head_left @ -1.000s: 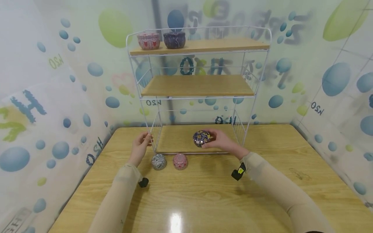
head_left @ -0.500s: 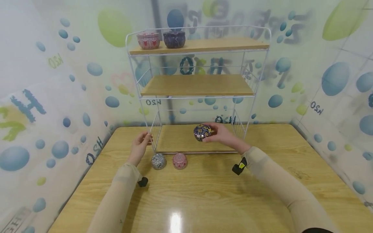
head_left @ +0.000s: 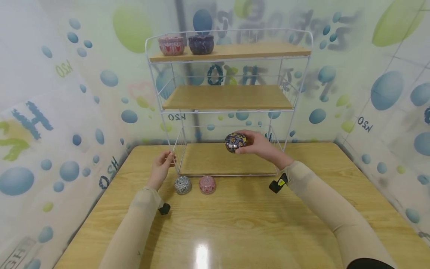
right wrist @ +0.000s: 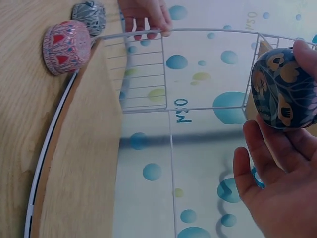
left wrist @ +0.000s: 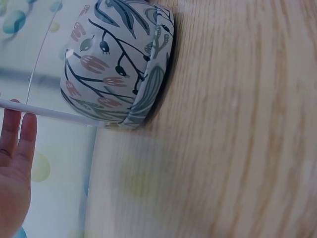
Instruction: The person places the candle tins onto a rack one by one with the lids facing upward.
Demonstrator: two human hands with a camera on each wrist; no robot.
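Right hand (head_left: 260,145) gripping dark floral tin (head_left: 235,142)

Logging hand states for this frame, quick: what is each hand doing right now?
Left hand: fingers curled on the white wire shelf rack.
Right hand: holds the dark blue patterned tin, lifted above the bottom shelf.
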